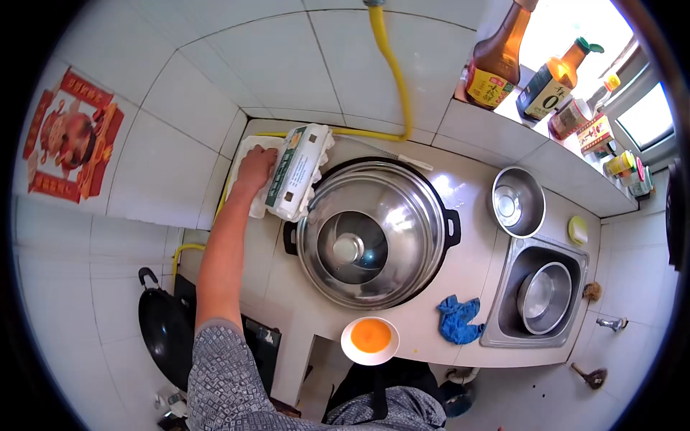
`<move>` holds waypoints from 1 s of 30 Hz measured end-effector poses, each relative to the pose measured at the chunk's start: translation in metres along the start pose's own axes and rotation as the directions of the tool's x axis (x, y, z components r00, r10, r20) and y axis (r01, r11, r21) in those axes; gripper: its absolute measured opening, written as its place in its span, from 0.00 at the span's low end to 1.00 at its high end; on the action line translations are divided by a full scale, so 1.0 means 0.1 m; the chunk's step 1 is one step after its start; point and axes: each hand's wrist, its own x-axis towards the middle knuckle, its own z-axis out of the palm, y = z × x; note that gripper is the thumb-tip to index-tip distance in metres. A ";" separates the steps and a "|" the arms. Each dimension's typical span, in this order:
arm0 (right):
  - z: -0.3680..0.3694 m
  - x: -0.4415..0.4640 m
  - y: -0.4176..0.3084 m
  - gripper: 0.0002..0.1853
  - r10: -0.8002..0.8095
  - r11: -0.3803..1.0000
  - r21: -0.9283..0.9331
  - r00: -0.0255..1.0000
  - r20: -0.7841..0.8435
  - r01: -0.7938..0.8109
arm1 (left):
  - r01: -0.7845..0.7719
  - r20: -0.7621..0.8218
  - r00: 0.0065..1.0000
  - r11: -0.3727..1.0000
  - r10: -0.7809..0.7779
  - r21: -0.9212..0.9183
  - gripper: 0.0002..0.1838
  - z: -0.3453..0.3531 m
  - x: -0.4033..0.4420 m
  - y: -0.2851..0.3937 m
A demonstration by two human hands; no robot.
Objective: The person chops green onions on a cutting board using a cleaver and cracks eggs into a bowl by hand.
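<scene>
My left hand [256, 169] reaches to the back left of the counter, over the open egg carton [296, 172]. Its fingers curl down into the white tray side, and their tips are hidden, so what they hold, if anything, does not show. The carton's printed lid stands raised just right of the hand. At the counter's front edge sits a white bowl [350, 352] with orange beaten egg [371, 335] in it. My right hand is out of view.
A large lidded steel pan [410, 244] fills the middle counter. To the right are a blue cloth [460, 320], a steel bowl [518, 202] and a sink [496, 334] holding another basin [545, 298]. Sauce bottles [496, 65] line the windowsill. A black wok [162, 334] is at left.
</scene>
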 end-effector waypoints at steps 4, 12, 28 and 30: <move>0.19 -0.14 -0.01 0.34 0.020 1.000 0.017 0.999 -0.044 -0.019 | 0.002 0.081 0.997 0.995 -0.010 0.100 0.08 0.03 0.08 -0.04; 0.33 0.06 0.03 0.36 -0.098 0.995 0.024 0.982 0.164 0.095 | 0.104 -0.092 0.989 0.983 -0.119 -0.149 0.16 -0.19 -0.05 0.04; 3.16 -1.77 -1.34 0.23 -0.752 0.554 0.120 0.433 0.497 0.824 | 0.331 0.323 0.933 -0.026 0.158 -0.943 0.17 -1.17 -2.34 2.90; 3.31 -2.04 -1.34 0.27 -0.788 0.365 0.165 0.209 0.579 0.916 | 0.396 0.368 0.899 -0.085 0.236 -0.914 0.17 -0.85 -2.77 3.36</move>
